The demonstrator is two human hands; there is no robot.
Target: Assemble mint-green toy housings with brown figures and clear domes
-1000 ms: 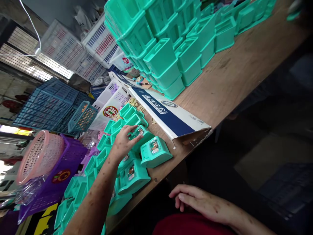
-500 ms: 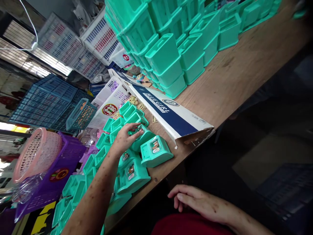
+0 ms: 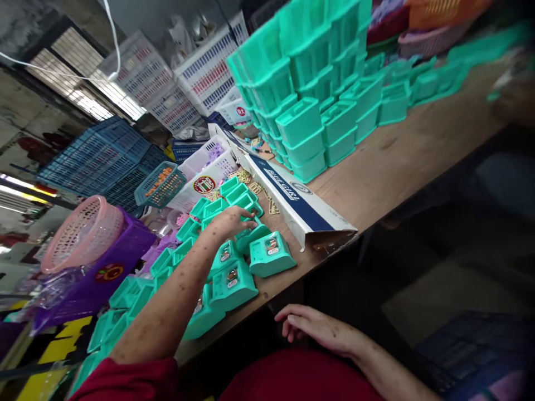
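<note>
My left hand reaches over a teal plastic box, its fingers apart and close to the top; nothing shows in them. To its right stands another teal box with a small clear packet on its face. More teal boxes with such packets sit nearer me, among them one by the table edge. Below the table edge, in front of my body, my right hand hangs loosely with fingers stretched and slightly bent, holding nothing.
A white and blue cardboard piece lies across the table. Stacked teal bins stand behind it. Open teal trays, a purple basket, a pink basket and a white basket are at left. Yellow frame-like pieces lie beside the cardboard.
The view has shifted, so the scene sits differently. The left hand's fingers, earlier at a packet on the teal box, now look more spread above it. The right hand stays in front of my body.
</note>
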